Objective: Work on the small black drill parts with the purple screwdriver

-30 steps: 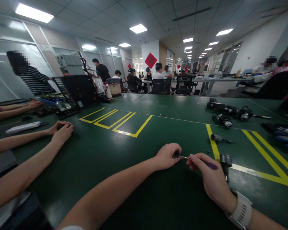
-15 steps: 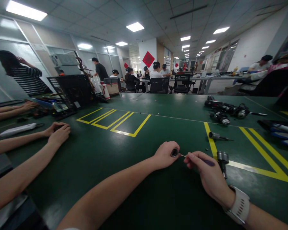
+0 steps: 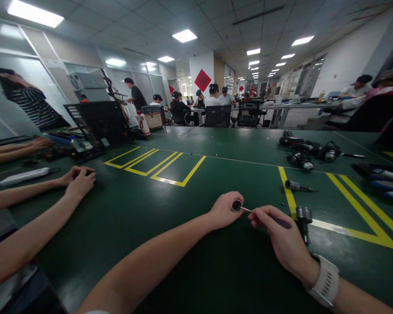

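My left hand [image 3: 224, 210] is wrapped round a small round metal part [image 3: 236, 205], its hollow end facing me. In my right hand [image 3: 278, 233] I grip a screwdriver [image 3: 283, 223] with a dark purple handle and a thin metal shaft. The shaft's tip reaches into the opening of the metal part. To the right of my right hand lies a metal cylinder with a dark stem [image 3: 304, 214], across the yellow tape. Farther back rests a similar cylinder with a thin pointed shaft [image 3: 293, 185].
Several black and silver assemblies [image 3: 314, 150] lie at the back right, near blue-handled tools [image 3: 388, 185]. Yellow tape [image 3: 183, 179] marks the green table [image 3: 144, 226]. At left, a co-worker's hands [image 3: 80, 181] are near a white device [image 3: 24, 176].
The metal part has turned so its opening faces me more. The screwdriver's tip has moved from the part's edge into the opening, and my right hand has shifted slightly left.
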`<state>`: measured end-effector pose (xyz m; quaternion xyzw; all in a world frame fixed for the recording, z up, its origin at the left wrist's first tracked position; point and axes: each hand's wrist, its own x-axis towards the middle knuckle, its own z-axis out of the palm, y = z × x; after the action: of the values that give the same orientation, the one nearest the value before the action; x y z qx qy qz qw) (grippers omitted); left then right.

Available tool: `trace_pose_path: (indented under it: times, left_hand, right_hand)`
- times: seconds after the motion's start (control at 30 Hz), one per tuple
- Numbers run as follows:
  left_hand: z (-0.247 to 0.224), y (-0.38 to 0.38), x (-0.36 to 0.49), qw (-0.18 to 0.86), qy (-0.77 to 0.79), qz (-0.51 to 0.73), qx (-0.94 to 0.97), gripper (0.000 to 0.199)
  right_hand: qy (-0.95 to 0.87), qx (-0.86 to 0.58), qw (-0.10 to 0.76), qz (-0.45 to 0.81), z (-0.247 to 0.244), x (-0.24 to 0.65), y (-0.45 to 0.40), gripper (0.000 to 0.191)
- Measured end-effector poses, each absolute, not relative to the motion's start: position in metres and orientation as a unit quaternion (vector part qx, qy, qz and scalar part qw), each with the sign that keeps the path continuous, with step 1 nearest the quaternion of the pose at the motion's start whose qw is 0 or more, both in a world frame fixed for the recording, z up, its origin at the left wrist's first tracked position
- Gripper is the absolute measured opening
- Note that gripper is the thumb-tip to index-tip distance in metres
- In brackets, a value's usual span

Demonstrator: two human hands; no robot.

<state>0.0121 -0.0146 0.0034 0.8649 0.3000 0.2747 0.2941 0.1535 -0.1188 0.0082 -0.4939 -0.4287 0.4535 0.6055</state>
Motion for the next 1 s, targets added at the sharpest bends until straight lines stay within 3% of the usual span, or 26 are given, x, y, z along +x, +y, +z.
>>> trace_pose_path:
  times: [0.4,0.57,0.8,1.0]
  left_hand:
    - [0.009,-0.020,0.011,0.270,0.323,0.217,0.880,0.018]
    - [0.014,-0.023,0.011,0.246,0.321,0.200,0.892,0.016]
    - [0.012,-0.022,0.010,0.258,0.323,0.187,0.891,0.020]
    - [0.009,-0.019,0.011,0.231,0.287,0.194,0.909,0.013]
  right_hand:
    - [-0.596,-0.559,0.519,0.251,0.023,0.147,-0.132,0.023]
    - [-0.575,-0.573,0.515,0.277,0.019,0.150,-0.129,0.024]
    - [-0.459,-0.552,0.583,0.381,0.007,0.157,-0.119,0.025]
    - [-0.548,-0.569,0.543,0.285,0.016,0.152,-0.126,0.025]
